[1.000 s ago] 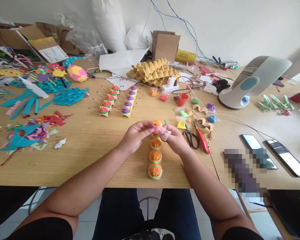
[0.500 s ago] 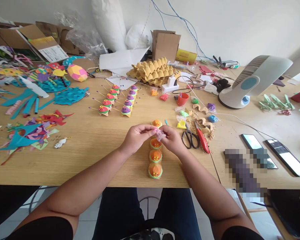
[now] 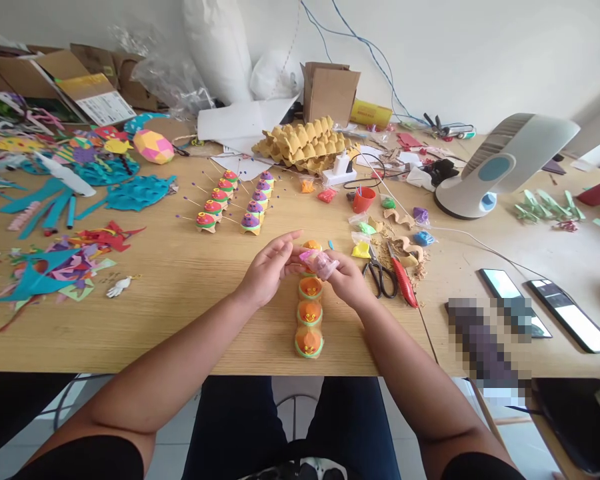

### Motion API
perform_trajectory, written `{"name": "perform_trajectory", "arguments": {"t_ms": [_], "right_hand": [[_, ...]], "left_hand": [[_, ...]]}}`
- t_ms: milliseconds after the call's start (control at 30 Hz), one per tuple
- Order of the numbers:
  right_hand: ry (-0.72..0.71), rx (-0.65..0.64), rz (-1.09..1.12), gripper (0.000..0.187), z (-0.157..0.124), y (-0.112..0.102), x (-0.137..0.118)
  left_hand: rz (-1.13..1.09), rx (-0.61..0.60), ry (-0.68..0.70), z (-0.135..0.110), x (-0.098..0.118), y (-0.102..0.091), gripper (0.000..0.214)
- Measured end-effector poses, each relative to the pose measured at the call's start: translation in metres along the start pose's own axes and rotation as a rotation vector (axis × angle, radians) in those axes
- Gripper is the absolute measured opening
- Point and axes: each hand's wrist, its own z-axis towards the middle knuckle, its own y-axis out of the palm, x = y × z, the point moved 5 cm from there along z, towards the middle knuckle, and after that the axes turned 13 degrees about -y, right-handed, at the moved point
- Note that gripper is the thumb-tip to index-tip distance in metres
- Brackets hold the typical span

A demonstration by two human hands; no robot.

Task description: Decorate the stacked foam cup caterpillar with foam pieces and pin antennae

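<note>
A small clear plastic bag with pink clay point(image 3: 321, 263) is pinched in my right hand point(image 3: 349, 279), above the row of orange caterpillar cups. My left hand point(image 3: 266, 272) is beside it on the left, fingers apart, the forefinger stretched out. Its lower fingertips are close to the bag; whether they touch it I cannot tell. Below the hands stands an orange egg-carton caterpillar point(image 3: 311, 313) with green rims and yellow faces, its far part half hidden by the hands and bag.
Red-and-green point(image 3: 213, 208) and purple point(image 3: 252, 223) carton caterpillars stand back left. Scissors point(image 3: 380, 277), a red utility knife point(image 3: 404, 277), a yellow clay bag point(image 3: 361, 249) and a red cup point(image 3: 364, 199) lie or stand to the right. Behind are stacked egg trays point(image 3: 305, 147); a white lamp-like device point(image 3: 495, 167) stands farther right.
My left hand has let go of the bag's edge and its fingers have spread. The bag, with pink showing more plainly, stays in my right hand.
</note>
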Motion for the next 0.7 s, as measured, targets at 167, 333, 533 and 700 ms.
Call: {"name": "perform_trajectory", "arguments": {"t_ms": [167,333,533,700], "right_hand": [[0.000,-0.017,0.050,0.040,0.0001,0.0026,-0.0020],[0.029,0.045,0.061,0.039,-0.0017,-0.0025,-0.0014],[0.080,0.101,0.157,0.033,-0.0033,-0.0056,0.0028],[0.114,0.133,0.215,0.037,-0.0032,-0.0021,0.0044]], "left_hand": [[0.099,-0.038,-0.020,-0.0004,-0.0025,0.0029,0.037],[-0.043,0.039,-0.104,0.0029,-0.0028,-0.0018,0.034],[-0.046,0.076,-0.035,0.0038,0.0029,-0.0045,0.035],[0.055,0.004,0.007,0.0041,-0.0029,-0.0036,0.029]]}}
